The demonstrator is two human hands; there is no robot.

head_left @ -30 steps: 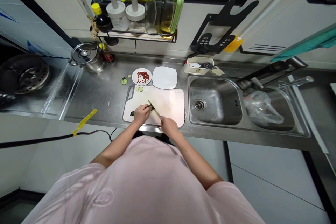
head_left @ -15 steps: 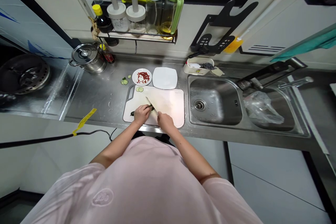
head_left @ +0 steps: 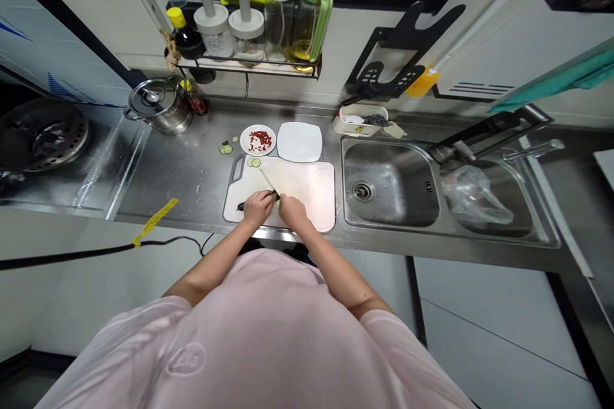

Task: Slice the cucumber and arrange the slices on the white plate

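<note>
My left hand [head_left: 258,208] is wrapped over a dark green cucumber [head_left: 240,206] lying on the white cutting board [head_left: 314,195]; one end pokes out to its left. Beside it, my right hand [head_left: 291,209] grips a knife [head_left: 268,181], whose blade points up and to the left across the board. The blade is at the cucumber's right end, close to my left fingertips. Pale green slices [head_left: 256,163] rest near the board's upper left corner. Behind the board are a plate with chopped red pieces [head_left: 259,140] and a white square plate [head_left: 299,142].
More green slices [head_left: 225,148] lie on the steel counter. A lidded pot [head_left: 160,105] stands at the back left, and a wok [head_left: 41,134] is at the far left. To the right is a sink [head_left: 391,185]; a condiment rack [head_left: 249,67] hangs above the counter.
My right hand has moved a little to the left with the knife, and the blade tip now reaches further up the board. My left hand has stayed on the cucumber.
</note>
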